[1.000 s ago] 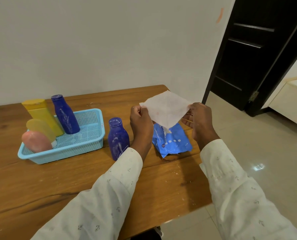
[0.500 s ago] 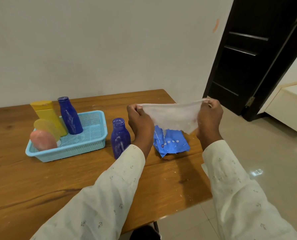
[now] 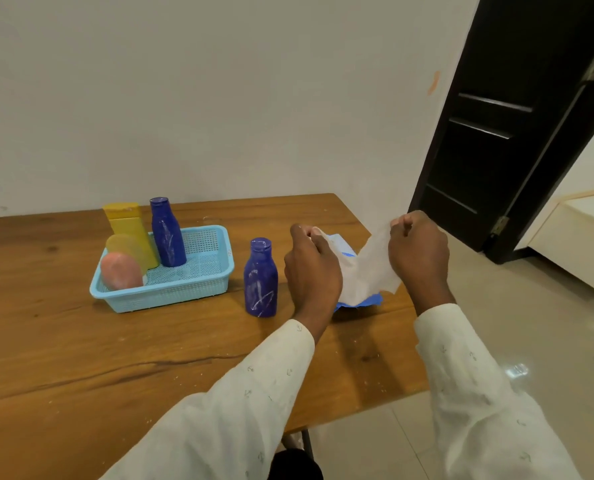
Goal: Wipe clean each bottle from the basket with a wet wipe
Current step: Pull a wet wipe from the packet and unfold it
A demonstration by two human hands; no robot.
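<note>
A white wet wipe [image 3: 366, 271] hangs slack between my two hands above the table. My left hand [image 3: 311, 268] pinches its left corner and my right hand [image 3: 418, 252] pinches its right corner. A dark blue bottle [image 3: 260, 278] with white smears stands upright on the table just left of my left hand. The light blue basket [image 3: 171, 296] further left holds a second blue bottle [image 3: 167, 233], a yellow bottle [image 3: 129, 230] and a pink bottle [image 3: 120, 271]. The blue wipes packet [image 3: 361, 301] lies under the wipe, mostly hidden.
The wooden table [image 3: 115, 358] ends just right of my hands, with tiled floor [image 3: 548, 341] beyond. A white wall runs behind the table. A dark door [image 3: 513, 116] stands at the back right, next to a cream cabinet [image 3: 579, 237].
My hands have come closer together and lower, so the wipe went from stretched flat to sagging and crumpled between them. The view has tilted and pulled back.
</note>
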